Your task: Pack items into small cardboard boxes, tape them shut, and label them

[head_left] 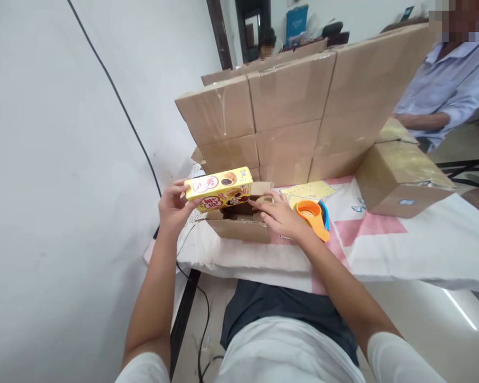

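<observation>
A yellow snack box (219, 187) with red and white lettering is tilted above an opened cardboard box (239, 230). My left hand (174, 207) grips its left end, thumb in front and fingers behind. My right hand (277, 214) is at the right side of the cardboard box, fingers stretched out near its raised flap and the snack box's lower right corner. Whether those fingertips touch the snack box I cannot tell. Dark shadow hides most of the carton's inside. Just right of my right hand lies an orange and blue tape dispenser (309, 211).
Stacked cardboard boxes (289, 106) form a wall along the back of the table. Another carton (403, 183) stands at the right on the pink and white tablecloth (383, 255). A person in a light shirt (451, 90) is beyond it. A black cable (115, 90) runs down the left wall.
</observation>
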`<state>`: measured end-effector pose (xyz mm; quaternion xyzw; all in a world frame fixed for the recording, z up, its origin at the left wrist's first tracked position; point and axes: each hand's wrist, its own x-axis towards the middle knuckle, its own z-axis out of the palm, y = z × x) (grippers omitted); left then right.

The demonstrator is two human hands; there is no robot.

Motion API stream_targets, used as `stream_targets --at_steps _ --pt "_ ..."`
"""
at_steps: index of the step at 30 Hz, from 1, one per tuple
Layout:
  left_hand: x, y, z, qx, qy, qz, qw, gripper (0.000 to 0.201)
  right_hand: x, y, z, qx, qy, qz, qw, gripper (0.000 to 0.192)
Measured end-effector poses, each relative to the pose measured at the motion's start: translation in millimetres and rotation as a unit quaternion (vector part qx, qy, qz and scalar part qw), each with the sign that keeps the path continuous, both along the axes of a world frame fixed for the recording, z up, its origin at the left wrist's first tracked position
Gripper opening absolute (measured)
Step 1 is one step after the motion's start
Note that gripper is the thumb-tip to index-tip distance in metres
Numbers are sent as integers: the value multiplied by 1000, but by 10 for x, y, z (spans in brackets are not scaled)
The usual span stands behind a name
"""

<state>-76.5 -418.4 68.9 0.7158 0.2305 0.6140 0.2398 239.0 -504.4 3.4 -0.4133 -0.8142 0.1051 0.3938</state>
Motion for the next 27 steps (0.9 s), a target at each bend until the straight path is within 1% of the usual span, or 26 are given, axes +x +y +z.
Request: stream_targets --at_steps 2,3,5,7,9,11,13,17,19,21,23,25,26,27 --pt "12 57 -45 -20 -19 1 1000 49 -15 40 84 -3 -18 24 1000 36" --pt "23 90 -75 -31 -32 -4 999 48 -20 50 80 8 -13 41 999 29" --pt "66 154 -149 -64 -51 -30 996 47 -22 56 -2 43 41 52 997 15" --pt "137 206 -229 -105 -57 -69 990 44 -13 62 -148 77 144 32 986 18" --pt "218 243 -303 -140 -47 -104 983 41 3 79 -308 93 255 2 962 22" --pt "277 263 -363 -159 -18 -126 979 41 22 102 -440 96 337 -28 936 22" --pt "288 261 -411 -169 17 -134 976 41 39 120 -524 88 378 -49 920 19" --pt "188 154 -484 -181 59 -120 974 38 41 132 -574 83 384 -50 918 20" --pt "139 53 -507 -186 123 -104 969 36 19 136 -574 89 388 -45 916 20" --pt "118 -53 -510 -176 231 -81 953 32 -12 140 -575 91 394 -39 914 19" --pt "122 -141 -485 -154 328 -49 931 30 -38 141 -581 89 400 -36 912 17" --pt "137 -204 -428 -133 402 -23 906 30 -52 135 -589 84 401 -44 911 16" --pt "146 -229 -389 -126 443 -19 887 29 -55 129 -591 82 400 -48 911 16" --pt "156 -252 -345 -120 491 -20 863 29 -56 123 -592 82 399 -52 912 17"
